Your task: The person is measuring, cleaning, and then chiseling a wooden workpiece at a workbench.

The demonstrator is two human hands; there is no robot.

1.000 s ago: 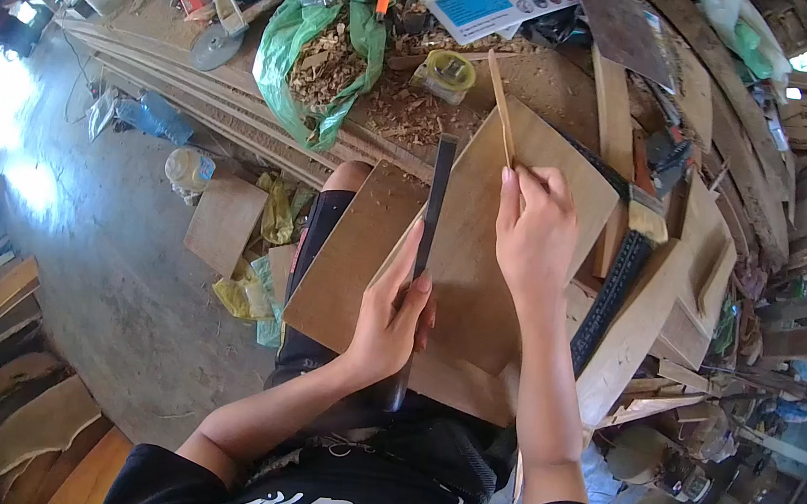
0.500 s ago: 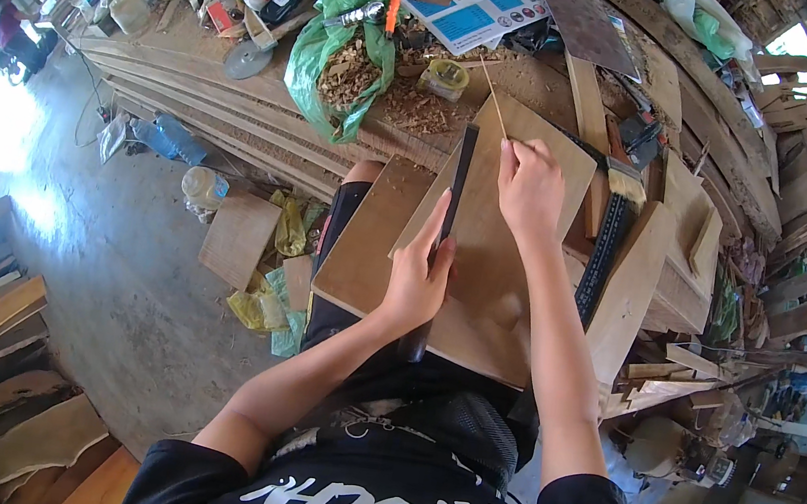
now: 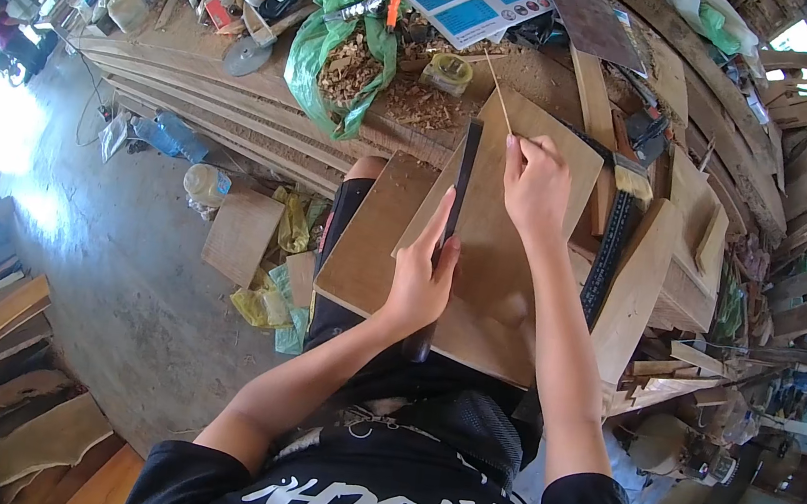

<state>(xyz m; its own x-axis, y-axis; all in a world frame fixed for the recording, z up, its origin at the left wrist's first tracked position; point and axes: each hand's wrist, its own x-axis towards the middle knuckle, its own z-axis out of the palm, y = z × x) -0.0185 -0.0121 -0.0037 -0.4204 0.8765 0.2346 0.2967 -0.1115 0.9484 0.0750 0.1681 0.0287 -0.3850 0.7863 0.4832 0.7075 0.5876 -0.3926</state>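
Note:
My left hand (image 3: 417, 279) is closed round a long, narrow, dark blade-like tool (image 3: 464, 174), its index finger stretched along the side. The tool's darker lower end (image 3: 418, 342) sticks out below the palm; its exact kind is unclear. My right hand (image 3: 538, 190) pinches a thin wooden stick (image 3: 498, 94) between thumb and fingers, its free end pointing up and away. Both hands are above a flat wooden board (image 3: 488, 298) across my lap. Partly beneath that board lies another wooden board (image 3: 363, 252) on the left.
On the far bench (image 3: 233, 80) are a green plastic bag of wood chips (image 3: 350, 74), a tape roll (image 3: 448, 73) and a printed sheet (image 3: 479, 4). To the right are a brush (image 3: 632, 181), a black ruler-like strip (image 3: 604, 262) and planks (image 3: 635, 291). Plastic bottles (image 3: 205, 184) lie on the floor.
The view has shifted slightly. Both hands keep hold of the dark tool and the thin stick, in nearly the same places.

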